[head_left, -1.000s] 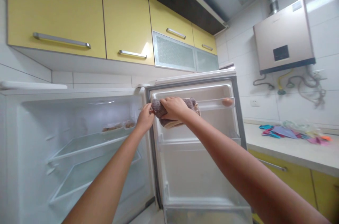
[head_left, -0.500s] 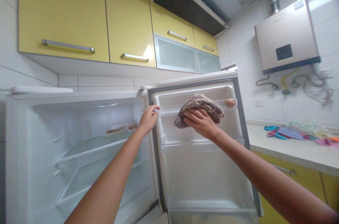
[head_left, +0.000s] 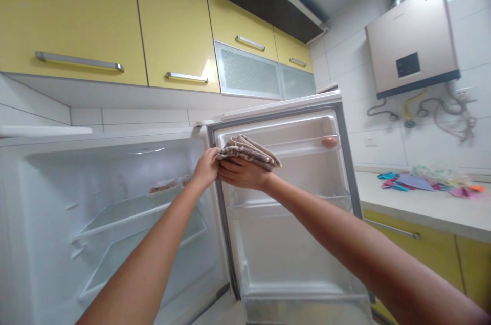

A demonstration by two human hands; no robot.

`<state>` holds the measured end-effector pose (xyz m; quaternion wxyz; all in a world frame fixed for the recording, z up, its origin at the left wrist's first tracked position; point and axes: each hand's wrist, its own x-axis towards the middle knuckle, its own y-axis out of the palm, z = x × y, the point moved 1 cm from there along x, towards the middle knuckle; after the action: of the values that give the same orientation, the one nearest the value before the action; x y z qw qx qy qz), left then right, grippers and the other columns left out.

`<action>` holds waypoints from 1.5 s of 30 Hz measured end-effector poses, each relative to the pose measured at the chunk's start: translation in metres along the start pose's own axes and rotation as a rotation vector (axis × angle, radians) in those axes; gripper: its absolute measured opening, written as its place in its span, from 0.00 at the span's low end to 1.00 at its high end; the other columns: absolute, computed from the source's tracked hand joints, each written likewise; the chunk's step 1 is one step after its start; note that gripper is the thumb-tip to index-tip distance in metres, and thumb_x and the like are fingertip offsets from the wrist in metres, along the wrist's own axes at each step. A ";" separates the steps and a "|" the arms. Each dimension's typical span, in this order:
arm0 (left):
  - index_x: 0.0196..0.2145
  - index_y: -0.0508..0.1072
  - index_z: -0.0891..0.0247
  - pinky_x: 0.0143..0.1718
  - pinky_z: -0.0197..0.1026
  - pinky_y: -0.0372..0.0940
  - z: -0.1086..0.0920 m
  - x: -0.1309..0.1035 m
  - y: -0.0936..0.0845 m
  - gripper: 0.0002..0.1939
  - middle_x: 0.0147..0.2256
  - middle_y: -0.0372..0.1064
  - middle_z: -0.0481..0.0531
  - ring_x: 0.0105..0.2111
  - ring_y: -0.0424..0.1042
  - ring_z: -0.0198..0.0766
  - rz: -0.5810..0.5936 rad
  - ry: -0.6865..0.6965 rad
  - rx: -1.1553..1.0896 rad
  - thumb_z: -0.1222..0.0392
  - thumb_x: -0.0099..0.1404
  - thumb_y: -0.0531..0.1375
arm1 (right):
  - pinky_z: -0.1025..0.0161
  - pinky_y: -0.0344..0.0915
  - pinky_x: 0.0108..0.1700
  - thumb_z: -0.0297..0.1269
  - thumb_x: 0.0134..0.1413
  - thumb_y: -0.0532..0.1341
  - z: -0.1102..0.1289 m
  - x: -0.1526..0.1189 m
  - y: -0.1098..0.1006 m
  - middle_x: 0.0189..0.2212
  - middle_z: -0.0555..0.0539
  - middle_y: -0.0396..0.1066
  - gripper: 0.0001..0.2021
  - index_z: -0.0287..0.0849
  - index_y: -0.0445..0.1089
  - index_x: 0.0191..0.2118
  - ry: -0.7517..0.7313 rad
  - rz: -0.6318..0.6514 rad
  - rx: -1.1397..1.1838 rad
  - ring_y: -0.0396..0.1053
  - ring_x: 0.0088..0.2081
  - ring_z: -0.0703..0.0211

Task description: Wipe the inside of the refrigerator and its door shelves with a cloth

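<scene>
My right hand (head_left: 243,173) holds a folded brown-and-cream patterned cloth (head_left: 251,151) from below, fingers pressed against it. The cloth is at the upper left of the open fridge door (head_left: 284,248), in front of the top door shelf (head_left: 299,147). My left hand (head_left: 207,166) is closed at the hinge side of the door, meeting the cloth's left end; its fingertips are partly hidden, and what they pinch cannot be made out. A brown egg (head_left: 329,142) sits at the right end of the top door shelf.
At left stands the open fridge interior with glass shelves (head_left: 126,212) and a small food pack (head_left: 163,185). Yellow cabinets (head_left: 172,23) hang above. Colourful cloths or bags (head_left: 416,181) lie on the right counter (head_left: 387,199), below a water heater (head_left: 414,38).
My right hand has carried the cloth left along the top door shelf, up to my left hand. The egg is now fully uncovered. The view has shifted slightly.
</scene>
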<state>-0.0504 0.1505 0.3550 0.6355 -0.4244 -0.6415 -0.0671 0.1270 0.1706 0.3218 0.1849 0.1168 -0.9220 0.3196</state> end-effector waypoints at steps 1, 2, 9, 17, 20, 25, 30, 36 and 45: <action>0.34 0.70 0.60 0.49 0.48 0.65 0.000 0.000 -0.001 0.14 0.36 0.71 0.55 0.42 0.70 0.47 0.000 0.004 0.007 0.53 0.64 0.48 | 0.43 0.54 0.70 0.17 0.61 0.48 -0.002 -0.001 0.003 0.61 0.46 0.69 0.30 0.51 0.59 0.64 -0.012 -0.027 -0.065 0.61 0.65 0.60; 0.34 0.70 0.60 0.48 0.48 0.65 -0.001 0.000 -0.001 0.13 0.36 0.71 0.55 0.41 0.70 0.47 -0.003 -0.005 0.008 0.53 0.64 0.49 | 0.45 0.56 0.69 0.19 0.62 0.50 -0.004 -0.005 0.005 0.62 0.45 0.68 0.29 0.48 0.59 0.65 -0.021 -0.067 -0.135 0.61 0.65 0.58; 0.38 0.70 0.58 0.43 0.43 0.66 -0.012 -0.009 -0.002 0.11 0.42 0.70 0.50 0.33 0.70 0.37 -0.005 -0.126 0.031 0.53 0.61 0.55 | 0.50 0.65 0.65 0.29 0.64 0.56 -0.020 -0.095 -0.033 0.70 0.47 0.56 0.26 0.47 0.58 0.66 0.014 -0.206 -0.551 0.59 0.67 0.52; 0.40 0.69 0.58 0.42 0.44 0.66 -0.007 -0.010 -0.002 0.13 0.46 0.70 0.52 0.33 0.72 0.37 0.001 -0.160 -0.007 0.51 0.60 0.55 | 0.45 0.59 0.67 0.29 0.60 0.61 -0.038 -0.225 -0.095 0.67 0.43 0.60 0.33 0.50 0.54 0.69 0.246 -0.177 -0.652 0.60 0.66 0.48; 0.40 0.69 0.58 0.43 0.44 0.66 -0.005 -0.011 -0.002 0.13 0.45 0.70 0.51 0.33 0.72 0.36 -0.007 -0.171 -0.031 0.51 0.60 0.56 | 0.45 0.61 0.65 0.32 0.59 0.63 -0.042 -0.252 -0.099 0.64 0.40 0.66 0.35 0.48 0.53 0.69 0.343 -0.281 -0.593 0.61 0.66 0.46; 0.39 0.69 0.58 0.42 0.43 0.67 -0.005 -0.013 -0.003 0.11 0.45 0.70 0.50 0.34 0.71 0.36 -0.006 -0.165 -0.043 0.51 0.61 0.56 | 0.48 0.60 0.65 0.29 0.60 0.60 -0.032 -0.231 -0.100 0.60 0.43 0.71 0.33 0.49 0.54 0.69 0.364 -0.384 -0.428 0.65 0.63 0.50; 0.39 0.70 0.58 0.43 0.43 0.68 -0.005 -0.015 -0.003 0.11 0.45 0.70 0.51 0.33 0.71 0.36 -0.016 -0.156 -0.067 0.52 0.62 0.56 | 0.51 0.63 0.60 0.32 0.63 0.56 -0.025 -0.144 -0.098 0.59 0.44 0.72 0.24 0.47 0.63 0.64 0.442 -0.366 -0.275 0.68 0.59 0.50; 0.41 0.72 0.60 0.42 0.46 0.70 0.002 -0.011 0.006 0.11 0.44 0.73 0.54 0.33 0.72 0.39 -0.067 -0.149 -0.083 0.57 0.61 0.58 | 0.57 0.68 0.49 0.35 0.60 0.57 -0.045 -0.020 -0.088 0.55 0.43 0.74 0.24 0.48 0.64 0.62 0.608 -0.096 0.085 0.73 0.52 0.48; 0.47 0.73 0.61 0.46 0.47 0.69 -0.001 -0.011 0.008 0.17 0.46 0.75 0.58 0.41 0.74 0.45 -0.097 -0.180 -0.029 0.62 0.59 0.59 | 0.60 0.66 0.49 0.26 0.51 0.60 -0.084 0.064 -0.080 0.53 0.36 0.73 0.27 0.37 0.65 0.59 0.341 0.032 0.110 0.72 0.52 0.48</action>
<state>-0.0459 0.1497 0.3417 0.5651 -0.4062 -0.7148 -0.0685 0.1180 0.1560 0.4535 0.3267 0.0563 -0.8602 0.3875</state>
